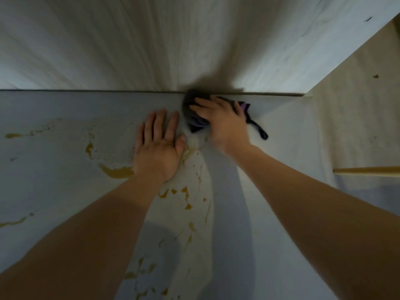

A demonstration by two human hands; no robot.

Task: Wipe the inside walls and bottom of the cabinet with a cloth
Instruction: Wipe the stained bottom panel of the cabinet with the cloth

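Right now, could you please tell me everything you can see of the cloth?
The cloth is dark grey to black with a purple patch at its right edge, soft and bunched into a wad. It lies on the cabinet bottom, close against the back wall. The right hand presses on it with straight fingers, covering its middle. A thin dark strip trails out to the right, past the hand. The image is blurred there.

White cabinet bottom (65, 118), yellow-brown stains (116, 172), dark cloth (194, 118) at the back edge.
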